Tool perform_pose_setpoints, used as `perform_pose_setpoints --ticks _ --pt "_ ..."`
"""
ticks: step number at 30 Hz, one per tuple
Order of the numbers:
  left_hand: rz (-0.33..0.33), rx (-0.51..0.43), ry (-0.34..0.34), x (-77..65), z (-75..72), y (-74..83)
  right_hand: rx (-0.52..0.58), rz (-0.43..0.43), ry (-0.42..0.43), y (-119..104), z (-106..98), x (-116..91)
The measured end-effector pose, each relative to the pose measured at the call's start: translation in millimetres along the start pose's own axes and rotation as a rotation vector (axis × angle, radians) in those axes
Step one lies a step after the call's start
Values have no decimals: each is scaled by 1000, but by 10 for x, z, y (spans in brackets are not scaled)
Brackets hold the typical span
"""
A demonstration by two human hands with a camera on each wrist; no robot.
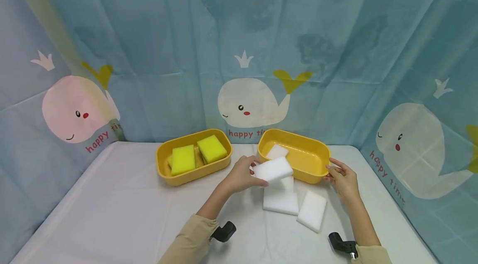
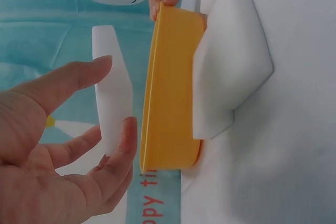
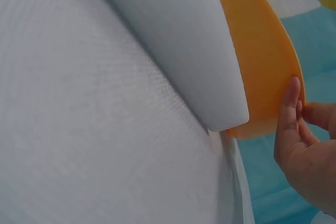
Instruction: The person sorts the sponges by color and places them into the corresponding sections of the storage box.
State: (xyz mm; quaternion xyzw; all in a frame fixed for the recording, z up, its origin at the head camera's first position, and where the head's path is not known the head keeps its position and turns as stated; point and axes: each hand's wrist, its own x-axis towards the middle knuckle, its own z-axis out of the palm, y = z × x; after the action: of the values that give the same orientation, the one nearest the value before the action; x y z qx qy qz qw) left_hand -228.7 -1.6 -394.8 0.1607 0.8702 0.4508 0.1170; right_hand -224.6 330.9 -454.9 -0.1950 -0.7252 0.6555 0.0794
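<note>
My left hand [image 1: 244, 175] grips a white sponge block [image 1: 274, 169] between thumb and fingers, raised at the near left side of the right yellow tray [image 1: 311, 179]. In the left wrist view the held block [image 2: 111, 90] appears edge-on beside the tray wall [image 2: 176, 93]. Another white sponge [image 1: 277, 151] lies inside that tray at its left end. With thumb and fingers, my right hand [image 1: 344, 181] pinches the tray's right rim; the right wrist view shows the fingertips [image 3: 292, 90] at this rim.
In front of the right tray lie several white sponges, among them one flat block [image 1: 281, 202] and a slanted one [image 1: 312, 211]. A second yellow tray [image 1: 194, 174] at the left holds yellow sponges [image 1: 183, 159]. Behind the white table [image 1: 112, 206] hangs a blue whale-print curtain [image 1: 168, 102].
</note>
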Motion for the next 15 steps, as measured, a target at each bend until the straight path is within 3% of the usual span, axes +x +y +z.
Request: perform_pose_setpoints --ticks 15 --pt "36 22 36 193 192 223 3 -1 1 17 -10 9"
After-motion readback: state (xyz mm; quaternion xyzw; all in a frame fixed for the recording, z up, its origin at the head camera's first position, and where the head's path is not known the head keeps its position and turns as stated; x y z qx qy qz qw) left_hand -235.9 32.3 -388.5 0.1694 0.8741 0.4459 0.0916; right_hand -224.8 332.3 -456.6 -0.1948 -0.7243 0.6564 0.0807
